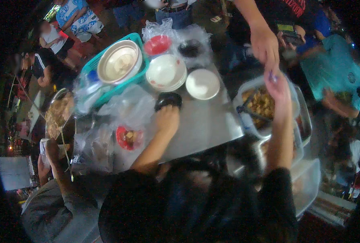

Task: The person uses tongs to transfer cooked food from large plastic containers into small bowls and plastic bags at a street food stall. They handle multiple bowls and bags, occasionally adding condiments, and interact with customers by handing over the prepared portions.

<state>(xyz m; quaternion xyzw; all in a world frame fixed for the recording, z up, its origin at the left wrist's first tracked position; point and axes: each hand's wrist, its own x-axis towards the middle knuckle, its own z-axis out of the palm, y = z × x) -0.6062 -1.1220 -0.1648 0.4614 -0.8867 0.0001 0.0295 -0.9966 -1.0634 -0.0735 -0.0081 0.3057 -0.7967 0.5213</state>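
Note:
My left hand (pixel 168 117) rests at the near edge of a small black bowl (pixel 168 101) on the metal table; its fingers are partly hidden, so its grip is unclear. My right hand (pixel 276 86) is raised over a plastic tub of food (pixel 259 104) and meets another person's hand (pixel 264 45) coming from the far side. A small purplish item (pixel 272 76) is between the two hands; which of them holds it is not clear. Beyond the black bowl stand a stack of white bowls (pixel 165 73) and a single white bowl (pixel 202 84). A red bowl with food (pixel 129 138) lies to the left.
A teal basket (pixel 109 94) holds large round bowls (pixel 119 62). Another red bowl (pixel 158 45) and plastic bags (pixel 128 104) lie on the metal table (pixel 205 121). More plastic tubs (pixel 306 185) stand at right. A co-worker's arm (pixel 57 167) is close at left. People stand around.

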